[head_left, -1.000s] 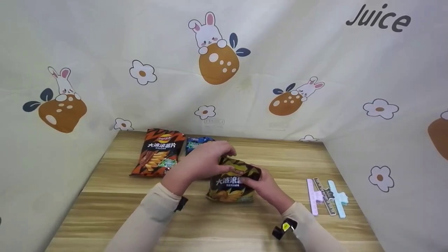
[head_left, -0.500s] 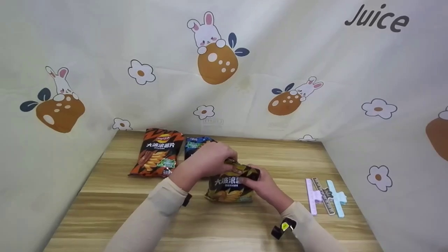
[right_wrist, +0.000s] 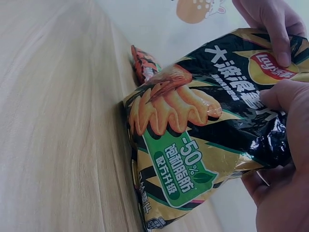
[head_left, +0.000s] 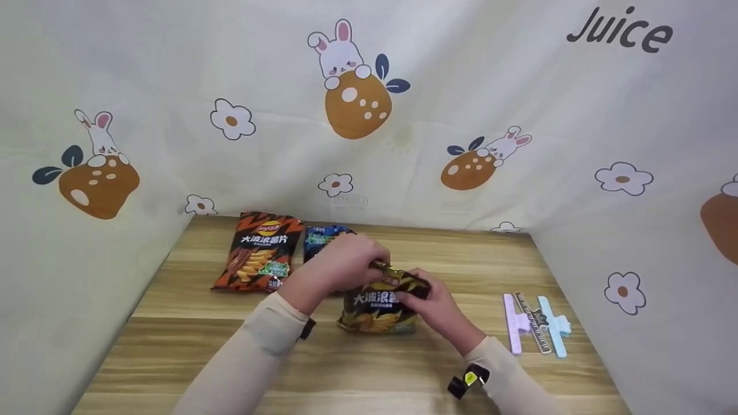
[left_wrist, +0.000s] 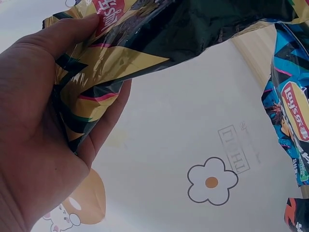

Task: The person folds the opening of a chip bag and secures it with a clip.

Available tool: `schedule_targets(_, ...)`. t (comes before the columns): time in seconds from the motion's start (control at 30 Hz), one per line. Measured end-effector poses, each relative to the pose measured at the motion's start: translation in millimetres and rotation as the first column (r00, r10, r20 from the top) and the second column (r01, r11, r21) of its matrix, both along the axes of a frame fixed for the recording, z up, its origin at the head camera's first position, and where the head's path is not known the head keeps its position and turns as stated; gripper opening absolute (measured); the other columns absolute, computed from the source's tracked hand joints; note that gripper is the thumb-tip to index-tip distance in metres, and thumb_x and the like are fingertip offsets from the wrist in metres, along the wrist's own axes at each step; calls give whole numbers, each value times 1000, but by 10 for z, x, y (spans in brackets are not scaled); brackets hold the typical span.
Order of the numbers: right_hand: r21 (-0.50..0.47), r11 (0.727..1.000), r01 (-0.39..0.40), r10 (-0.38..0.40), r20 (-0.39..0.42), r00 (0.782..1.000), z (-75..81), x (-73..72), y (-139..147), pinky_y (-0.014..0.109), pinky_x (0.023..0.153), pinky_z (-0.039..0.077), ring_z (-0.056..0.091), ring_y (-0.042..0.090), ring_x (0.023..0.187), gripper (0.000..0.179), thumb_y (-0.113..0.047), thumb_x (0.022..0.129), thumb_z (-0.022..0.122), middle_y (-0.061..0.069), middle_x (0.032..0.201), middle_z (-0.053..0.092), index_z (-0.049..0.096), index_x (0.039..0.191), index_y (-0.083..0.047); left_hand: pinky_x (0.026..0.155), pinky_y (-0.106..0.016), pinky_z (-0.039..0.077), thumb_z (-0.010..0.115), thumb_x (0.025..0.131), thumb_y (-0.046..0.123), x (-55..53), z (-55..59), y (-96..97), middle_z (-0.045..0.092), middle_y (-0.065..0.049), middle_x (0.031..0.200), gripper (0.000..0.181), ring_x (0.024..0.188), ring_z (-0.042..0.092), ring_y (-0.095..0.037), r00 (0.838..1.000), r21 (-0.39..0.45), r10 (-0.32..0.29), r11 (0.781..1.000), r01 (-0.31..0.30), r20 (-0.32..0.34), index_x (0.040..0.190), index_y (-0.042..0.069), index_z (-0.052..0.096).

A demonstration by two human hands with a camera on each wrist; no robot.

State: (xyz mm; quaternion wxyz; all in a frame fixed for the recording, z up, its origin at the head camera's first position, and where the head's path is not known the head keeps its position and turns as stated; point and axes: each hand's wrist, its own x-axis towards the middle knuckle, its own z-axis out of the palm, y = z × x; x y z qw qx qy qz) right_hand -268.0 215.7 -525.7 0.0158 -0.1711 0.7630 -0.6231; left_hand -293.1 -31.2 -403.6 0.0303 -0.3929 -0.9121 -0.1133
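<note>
A black and gold chip bag (head_left: 377, 311) stands upright on the table in the head view, its printed front toward me. My left hand (head_left: 351, 262) pinches its upper left corner; the left wrist view shows the thumb (left_wrist: 79, 29) flat on the front and fingers behind. My right hand (head_left: 438, 305) grips the upper right side, thumb across the front. Between the two hands the top edge is creased and bent. In the right wrist view the bag's lower end meets the wooden table (right_wrist: 58, 121). Most fingers of both hands are hidden behind the bag.
An orange and black chip bag (head_left: 259, 248) lies at the back left. Beside it, a blue chip bag (head_left: 323, 236) is partly covered by my left hand. On the right lie a purple clip (head_left: 513, 325), a clear clip (head_left: 533, 323) and a light blue clip (head_left: 553, 328).
My left thumb and fingers, spread apart around the bag's top corner earlier, have closed onto it. The top edge has since buckled slightly between my hands. The right hand keeps its hold.
</note>
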Motion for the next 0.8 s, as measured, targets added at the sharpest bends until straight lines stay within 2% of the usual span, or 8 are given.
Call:
schedule_targets(0.07, -26, 1000, 1, -2, -20, 1000, 14, 10, 15, 36, 87, 65, 74, 26, 105, 25, -7, 97, 83, 13, 114, 76, 71, 118, -2, 79, -43, 58, 80, 101, 23, -8, -1, -3, 74, 6, 90, 5, 81, 66, -17, 1000, 4, 10, 1000, -10, 13, 102, 19, 80)
schedule_targets(0.17, -41, 999, 17, -20, -70, 997, 36, 16, 49, 33, 91, 62, 73, 25, 106, 23, -3, 98, 81, 13, 114, 75, 71, 118, -1, 79, -41, 58, 80, 101, 24, -16, -7, -10, 74, 7, 90, 5, 80, 66, -16, 999, 14, 21, 1000, -21, 30, 102, 19, 81)
schedule_targets(0.37, -32, 999, 34, -39, -183, 982, 77, 21, 134, 32, 100, 56, 72, 25, 107, 16, -2, 100, 80, 11, 112, 74, 72, 114, -4, 79, -43, 60, 80, 100, 21, -16, -13, -30, 78, 4, 94, 4, 82, 69, -17, 1000, 36, 0, 999, 0, -14, 102, 17, 81)
schedule_targets(0.53, -22, 999, 48, -52, -254, 966, 104, 30, 185, 32, 96, 56, 71, 26, 102, 17, -3, 99, 82, 10, 110, 74, 73, 113, -8, 79, -42, 60, 80, 100, 22, -18, -9, -36, 78, 4, 94, 6, 81, 68, -16, 1000, 38, 0, 999, 0, -17, 103, 17, 82)
schedule_targets(0.8, -12, 999, 51, -53, -301, 952, 59, 16, 243, 32, 93, 56, 70, 25, 97, 18, 2, 97, 81, 11, 104, 73, 73, 107, -9, 76, -41, 59, 79, 100, 21, -23, -12, -33, 76, 4, 91, 5, 79, 66, -16, 1000, 28, -3, 1000, 3, -15, 102, 16, 81)
